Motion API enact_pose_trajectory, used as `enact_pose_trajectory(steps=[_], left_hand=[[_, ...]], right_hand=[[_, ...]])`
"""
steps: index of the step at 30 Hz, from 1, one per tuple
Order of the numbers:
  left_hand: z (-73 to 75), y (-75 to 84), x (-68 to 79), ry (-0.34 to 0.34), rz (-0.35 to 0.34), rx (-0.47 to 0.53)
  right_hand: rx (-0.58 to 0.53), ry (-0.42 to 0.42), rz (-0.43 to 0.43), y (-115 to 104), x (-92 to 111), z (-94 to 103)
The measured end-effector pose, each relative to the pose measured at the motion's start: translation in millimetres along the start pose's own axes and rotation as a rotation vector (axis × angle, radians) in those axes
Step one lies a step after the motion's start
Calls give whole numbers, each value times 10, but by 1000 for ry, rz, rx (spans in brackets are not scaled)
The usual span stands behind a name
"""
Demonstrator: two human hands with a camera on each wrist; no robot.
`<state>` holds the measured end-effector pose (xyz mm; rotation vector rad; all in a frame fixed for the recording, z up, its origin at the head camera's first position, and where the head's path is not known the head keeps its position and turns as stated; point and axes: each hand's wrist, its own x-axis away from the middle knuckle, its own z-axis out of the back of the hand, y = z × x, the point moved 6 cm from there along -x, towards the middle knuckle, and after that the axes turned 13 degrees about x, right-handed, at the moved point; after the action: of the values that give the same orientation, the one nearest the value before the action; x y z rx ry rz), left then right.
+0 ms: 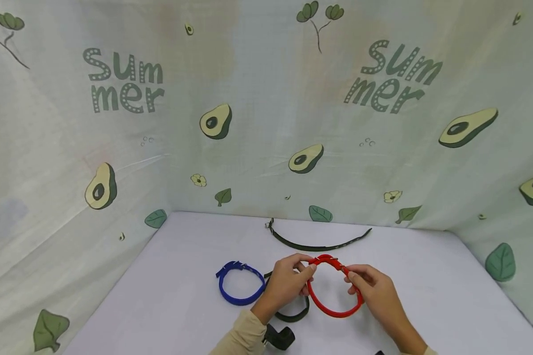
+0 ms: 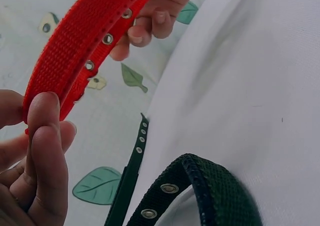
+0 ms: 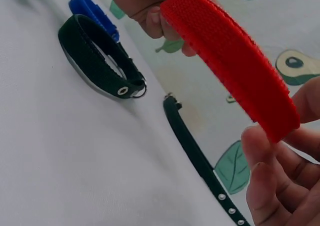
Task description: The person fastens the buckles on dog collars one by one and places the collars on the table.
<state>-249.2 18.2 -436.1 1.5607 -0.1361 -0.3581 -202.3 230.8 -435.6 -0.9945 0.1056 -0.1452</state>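
Observation:
A red buckled collar, closed into a loop, is held up between both hands. My left hand pinches its left side with thumb and fingers, and my right hand pinches the right side near the buckle. Metal eyelets line the red strap in the left wrist view. Beneath and beside my left hand lies a looped dark green collar, partly hidden by that hand. A blue collar, also looped, lies left of it.
Behind the hands, an unfastened dark green collar stretches along the white table. A printed cloth with avocados and leaves hangs at the back and sides. A black object shows by the left sleeve.

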Motion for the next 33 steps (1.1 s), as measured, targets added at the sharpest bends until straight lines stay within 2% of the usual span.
enact_pose_trajectory(steps=[5, 9, 17, 23, 33], left_hand=[[-11, 12, -23, 10, 1, -10], [-24, 0, -38, 3, 29, -2], [-46, -49, -44, -20, 66, 24], [-58, -75, -12, -21, 87, 36], [-107, -121, -6, -27, 150, -18]], right_hand=[[32, -26, -28, 47, -37, 44], [39, -30, -30, 70, -58, 61], [32, -12, -26, 78, -91, 77], [20, -47, -37, 94, -68, 69], [32, -51, -48, 179, -91, 66]])
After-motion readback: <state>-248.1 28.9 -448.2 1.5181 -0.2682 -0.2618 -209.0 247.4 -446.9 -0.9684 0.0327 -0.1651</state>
